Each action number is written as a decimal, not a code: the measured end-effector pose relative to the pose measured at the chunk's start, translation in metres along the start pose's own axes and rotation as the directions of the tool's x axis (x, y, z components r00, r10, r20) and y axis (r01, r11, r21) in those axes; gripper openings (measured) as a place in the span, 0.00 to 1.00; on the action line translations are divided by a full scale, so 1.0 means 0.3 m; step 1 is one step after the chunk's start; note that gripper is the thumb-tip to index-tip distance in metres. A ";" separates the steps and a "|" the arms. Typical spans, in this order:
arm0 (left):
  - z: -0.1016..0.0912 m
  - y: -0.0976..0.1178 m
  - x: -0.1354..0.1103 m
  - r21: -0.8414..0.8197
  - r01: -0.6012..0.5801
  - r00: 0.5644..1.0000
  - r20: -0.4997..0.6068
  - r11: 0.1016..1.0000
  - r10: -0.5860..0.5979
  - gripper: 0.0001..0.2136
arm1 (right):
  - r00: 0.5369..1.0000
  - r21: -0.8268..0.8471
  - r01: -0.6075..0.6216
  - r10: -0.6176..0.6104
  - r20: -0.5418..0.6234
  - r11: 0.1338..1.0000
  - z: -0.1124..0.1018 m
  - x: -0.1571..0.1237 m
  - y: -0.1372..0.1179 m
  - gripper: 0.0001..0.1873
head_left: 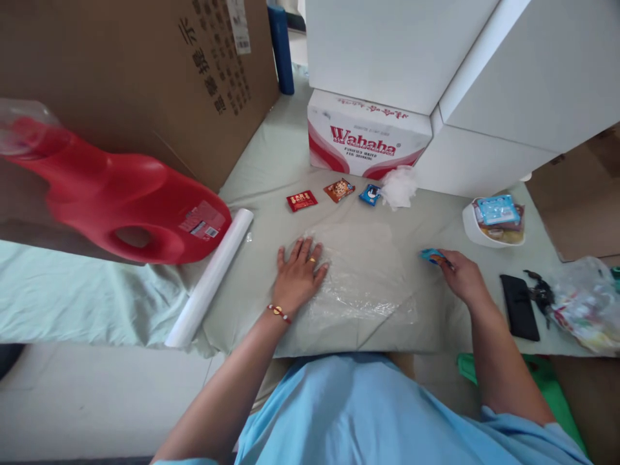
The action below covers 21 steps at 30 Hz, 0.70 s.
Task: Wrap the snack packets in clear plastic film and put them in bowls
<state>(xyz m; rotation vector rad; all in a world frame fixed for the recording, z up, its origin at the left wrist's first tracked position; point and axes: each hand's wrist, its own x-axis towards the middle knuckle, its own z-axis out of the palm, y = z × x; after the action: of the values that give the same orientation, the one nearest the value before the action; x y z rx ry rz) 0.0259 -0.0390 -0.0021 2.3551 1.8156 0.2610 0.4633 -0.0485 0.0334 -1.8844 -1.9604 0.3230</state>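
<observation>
My left hand (298, 274) lies flat with its fingers spread, at the left edge of a sheet of clear plastic film (368, 271) on the cloth-covered table. To the right of the film, my right hand (460, 274) pinches a small blue snack packet (431, 256) just above the cloth. Three more small packets lie in a row behind the film: a red packet (301, 201), a brown cookie packet (340, 189) and a blue packet (370, 194). Beside the last one is a crumpled white tissue (399, 187).
A roll of plastic film (210, 278) and a large red jug (140, 200) stand left. Behind is a Wahaha carton (368, 135). Rightward are a white bowl (472, 226) of packets, a black phone (519, 307), keys (541, 294) and a clear plastic bag (588, 297).
</observation>
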 end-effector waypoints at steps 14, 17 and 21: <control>-0.002 0.008 -0.004 -0.006 0.013 1.000 -0.013 1.000 -0.013 0.28 | 0.837 -0.089 0.511 -0.471 0.277 0.855 0.344 0.064 -0.525 0.23; 0.003 0.006 -0.007 -0.015 0.008 1.000 -0.024 1.000 -0.009 0.28 | 0.780 -0.038 0.563 -0.515 0.357 0.826 0.337 0.046 -0.499 0.26; -0.001 0.005 -0.006 -0.034 0.008 1.000 -0.023 0.999 -0.009 0.28 | 0.740 0.038 0.579 -0.544 0.395 0.815 0.302 0.049 -0.489 0.32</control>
<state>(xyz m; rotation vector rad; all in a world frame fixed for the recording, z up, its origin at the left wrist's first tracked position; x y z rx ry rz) 0.0267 -0.0412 -0.0016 2.3306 1.8169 0.3166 0.2918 -0.0337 0.0178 -1.2245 -2.7396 0.4560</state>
